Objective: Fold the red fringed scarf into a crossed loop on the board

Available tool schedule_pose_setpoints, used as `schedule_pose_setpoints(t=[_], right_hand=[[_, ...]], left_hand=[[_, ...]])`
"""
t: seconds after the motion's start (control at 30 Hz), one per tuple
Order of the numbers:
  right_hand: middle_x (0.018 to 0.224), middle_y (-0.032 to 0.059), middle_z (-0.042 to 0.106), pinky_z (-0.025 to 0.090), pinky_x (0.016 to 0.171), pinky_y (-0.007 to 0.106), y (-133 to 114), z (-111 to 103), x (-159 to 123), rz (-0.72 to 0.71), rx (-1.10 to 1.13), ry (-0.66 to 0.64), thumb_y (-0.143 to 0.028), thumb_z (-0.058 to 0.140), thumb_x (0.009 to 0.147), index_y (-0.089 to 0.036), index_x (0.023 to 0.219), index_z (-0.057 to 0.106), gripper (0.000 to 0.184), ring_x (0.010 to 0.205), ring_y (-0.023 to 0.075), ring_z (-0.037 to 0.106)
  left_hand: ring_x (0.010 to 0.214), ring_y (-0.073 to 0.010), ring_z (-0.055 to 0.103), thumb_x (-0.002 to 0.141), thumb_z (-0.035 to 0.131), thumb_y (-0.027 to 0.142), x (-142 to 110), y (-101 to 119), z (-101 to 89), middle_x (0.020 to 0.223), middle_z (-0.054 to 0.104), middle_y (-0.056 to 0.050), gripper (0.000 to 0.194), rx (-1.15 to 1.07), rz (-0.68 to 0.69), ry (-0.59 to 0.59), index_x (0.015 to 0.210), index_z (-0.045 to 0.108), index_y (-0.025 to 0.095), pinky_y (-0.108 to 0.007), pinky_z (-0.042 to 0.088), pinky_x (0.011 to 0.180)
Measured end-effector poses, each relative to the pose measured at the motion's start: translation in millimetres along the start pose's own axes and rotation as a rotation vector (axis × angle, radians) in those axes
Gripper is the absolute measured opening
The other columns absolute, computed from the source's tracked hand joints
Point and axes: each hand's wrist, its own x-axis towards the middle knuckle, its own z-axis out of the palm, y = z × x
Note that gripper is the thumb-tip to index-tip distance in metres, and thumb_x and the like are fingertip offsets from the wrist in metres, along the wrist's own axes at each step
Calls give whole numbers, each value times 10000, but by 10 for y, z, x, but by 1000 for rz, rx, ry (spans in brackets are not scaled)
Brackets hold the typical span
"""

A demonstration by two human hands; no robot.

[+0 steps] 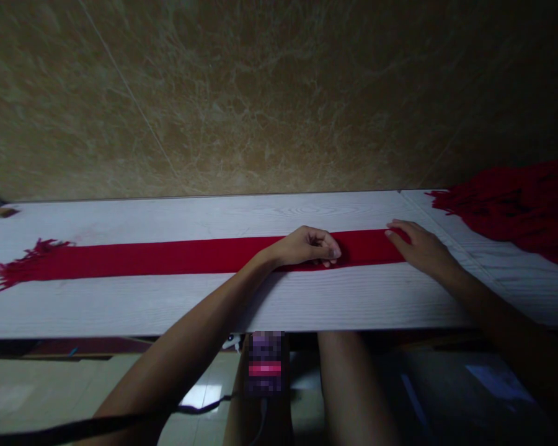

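The scarf (167,257) lies lengthwise along the table (204,310) in front of me, its fringe (32,263) loose at my left and its other end under my right hand (418,248); I judge it is laid straight so that its full length sits flat within reach. My left hand (309,246) is loosely curled over the strip, perhaps to steady it; I can't tell whether its fingers have hold of any cloth. My right is half open, thumb parted from the fingers, resting at the end with nothing visibly gripped, likely to weigh that end down. Beyond it, a red pile (525,204) sits near the wall (279,93), presumably to leave room for the strip. I see no brand or label; the phone (266,365) by my leg has a blurred screen, so nothing reads.
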Motion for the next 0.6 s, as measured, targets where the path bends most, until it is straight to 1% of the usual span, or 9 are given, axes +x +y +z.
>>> schedule_pose_setpoints(t=[0.13,0.33,0.47,0.6], right_hand=[[1317,140,756,501,1164,595,-38,-15,0,31,-1,-16,-501,548,926,-252,1106,746,365,1272,368,690],[1294,119,770,503,1161,603,-70,-27,-1,19,20,-5,-505,544,921,-275,1091,740,347,1260,359,696],[1309,145,760,492,1164,624,-71,-23,2,31,16,-10,-510,535,921,-258,1086,737,363,1263,374,693],[1315,145,756,482,1172,623,-84,-33,0,32,15,-23,-508,540,913,-262,1085,731,355,1277,375,686]], left_hand=[[715,-103,668,774,942,423,-5,13,7,805,740,-44,384,-2,-13,8,863,740,108,-238,513,696],[717,-105,678,769,941,466,-5,12,3,817,747,-53,424,-16,-11,4,870,743,105,-233,520,693],[721,-113,691,794,930,448,-8,16,-4,825,754,-65,401,-19,-15,0,883,746,103,-231,522,689],[724,-110,693,830,911,400,-13,27,0,828,757,-66,347,-9,-37,15,884,741,103,-228,524,695]])
